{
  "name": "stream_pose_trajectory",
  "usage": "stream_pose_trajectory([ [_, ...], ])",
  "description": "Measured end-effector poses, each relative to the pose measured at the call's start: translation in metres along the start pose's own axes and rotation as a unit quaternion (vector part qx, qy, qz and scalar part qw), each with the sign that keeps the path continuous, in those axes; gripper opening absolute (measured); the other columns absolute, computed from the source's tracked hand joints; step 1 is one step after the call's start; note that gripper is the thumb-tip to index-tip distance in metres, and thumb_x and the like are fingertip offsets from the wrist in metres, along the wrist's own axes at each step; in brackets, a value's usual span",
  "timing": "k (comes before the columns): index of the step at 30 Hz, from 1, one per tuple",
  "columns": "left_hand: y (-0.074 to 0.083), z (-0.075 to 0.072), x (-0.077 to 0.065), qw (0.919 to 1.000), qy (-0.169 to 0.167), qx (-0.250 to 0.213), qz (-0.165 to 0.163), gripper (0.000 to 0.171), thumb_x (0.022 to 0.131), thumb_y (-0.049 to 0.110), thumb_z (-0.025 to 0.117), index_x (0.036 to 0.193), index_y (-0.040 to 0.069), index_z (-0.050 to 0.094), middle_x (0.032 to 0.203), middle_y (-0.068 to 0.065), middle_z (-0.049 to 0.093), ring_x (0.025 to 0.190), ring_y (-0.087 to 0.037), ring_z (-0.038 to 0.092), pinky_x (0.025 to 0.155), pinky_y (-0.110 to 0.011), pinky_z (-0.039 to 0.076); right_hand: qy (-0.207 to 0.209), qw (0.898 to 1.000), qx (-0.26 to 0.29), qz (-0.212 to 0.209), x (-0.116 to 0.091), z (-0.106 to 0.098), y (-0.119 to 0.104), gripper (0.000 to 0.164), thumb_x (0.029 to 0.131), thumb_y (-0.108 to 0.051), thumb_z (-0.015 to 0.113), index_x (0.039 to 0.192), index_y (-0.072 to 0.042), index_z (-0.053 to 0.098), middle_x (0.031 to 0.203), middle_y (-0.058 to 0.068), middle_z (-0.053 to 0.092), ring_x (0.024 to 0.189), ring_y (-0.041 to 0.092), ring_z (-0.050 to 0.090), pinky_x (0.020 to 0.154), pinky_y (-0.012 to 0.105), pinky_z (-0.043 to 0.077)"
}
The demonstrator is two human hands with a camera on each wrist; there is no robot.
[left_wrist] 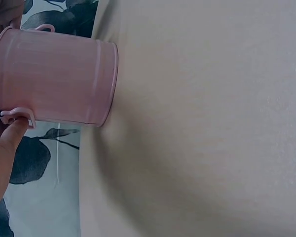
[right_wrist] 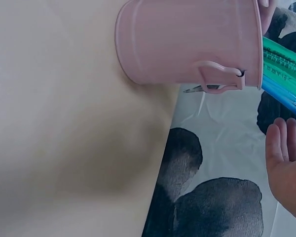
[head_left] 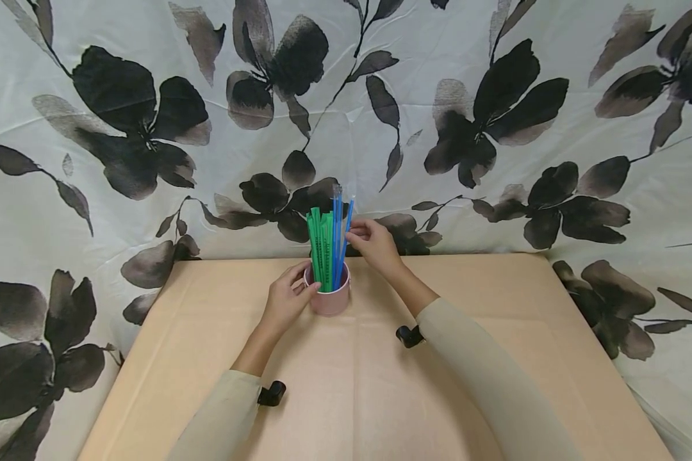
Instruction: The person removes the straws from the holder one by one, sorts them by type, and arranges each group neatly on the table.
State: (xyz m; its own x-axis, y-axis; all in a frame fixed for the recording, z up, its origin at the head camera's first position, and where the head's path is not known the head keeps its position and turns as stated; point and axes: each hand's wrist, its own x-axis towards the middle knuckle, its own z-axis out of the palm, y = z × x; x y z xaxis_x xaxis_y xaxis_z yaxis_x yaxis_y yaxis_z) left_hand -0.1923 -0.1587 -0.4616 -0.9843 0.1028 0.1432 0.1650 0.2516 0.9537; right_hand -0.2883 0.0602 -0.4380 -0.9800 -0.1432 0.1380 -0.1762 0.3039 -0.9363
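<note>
A pink pail with small side handles stands upright near the table's far edge. Slim green sticks with dark print and slim blue sticks with clear ends rise out of it. My left hand holds the pail's left side at the rim; in the left wrist view its finger is at a side handle. With thumb and fingertips, my right hand pinches the rightmost blue stick above the rim. The sticks' lower ends are hidden inside the pail.
A tan covering lies over the table. Behind and beside it hangs white cloth with dark flowers. Each wrist wears a small black camera, the left one and the right one.
</note>
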Motion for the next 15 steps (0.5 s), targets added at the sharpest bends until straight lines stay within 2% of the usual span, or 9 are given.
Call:
stream_pose_trajectory([
  [4, 0.002, 0.0, -0.001, 1.0, -0.002, 0.0, -0.001, 0.057, 0.094, 0.001, 0.072, 0.145, -0.013, 0.049, 0.146, -0.033, 0.052, 0.138, -0.049, 0.051, 0.113, -0.051, 0.048, 0.002, 1.0, 0.006, 0.002, 0.004, 0.002, -0.001, 0.033, 0.1, -0.018, 0.07, 0.128, -0.001, 0.065, 0.112, 0.017, 0.072, 0.102, 0.032, 0.072, 0.087, 0.034, 0.066],
  [11, -0.001, 0.0, 0.001, 1.0, 0.0, 0.0, 0.002, 0.057, 0.094, 0.0, 0.073, 0.144, -0.012, 0.05, 0.146, -0.033, 0.053, 0.137, -0.049, 0.052, 0.113, -0.051, 0.049, 0.004, 0.999, 0.047, -0.004, 0.006, 0.001, -0.003, 0.027, 0.1, -0.013, 0.069, 0.122, 0.002, 0.064, 0.105, 0.018, 0.068, 0.096, 0.034, 0.071, 0.087, 0.042, 0.067],
  [15, -0.016, 0.001, 0.006, 0.9999, 0.011, 0.002, 0.004, 0.057, 0.094, 0.0, 0.073, 0.145, -0.01, 0.051, 0.146, -0.031, 0.053, 0.137, -0.048, 0.052, 0.113, -0.05, 0.049, 0.002, 0.998, 0.062, -0.01, 0.005, -0.001, -0.01, 0.025, 0.101, -0.011, 0.068, 0.121, 0.002, 0.063, 0.103, 0.014, 0.065, 0.095, 0.036, 0.071, 0.085, 0.044, 0.067],
])
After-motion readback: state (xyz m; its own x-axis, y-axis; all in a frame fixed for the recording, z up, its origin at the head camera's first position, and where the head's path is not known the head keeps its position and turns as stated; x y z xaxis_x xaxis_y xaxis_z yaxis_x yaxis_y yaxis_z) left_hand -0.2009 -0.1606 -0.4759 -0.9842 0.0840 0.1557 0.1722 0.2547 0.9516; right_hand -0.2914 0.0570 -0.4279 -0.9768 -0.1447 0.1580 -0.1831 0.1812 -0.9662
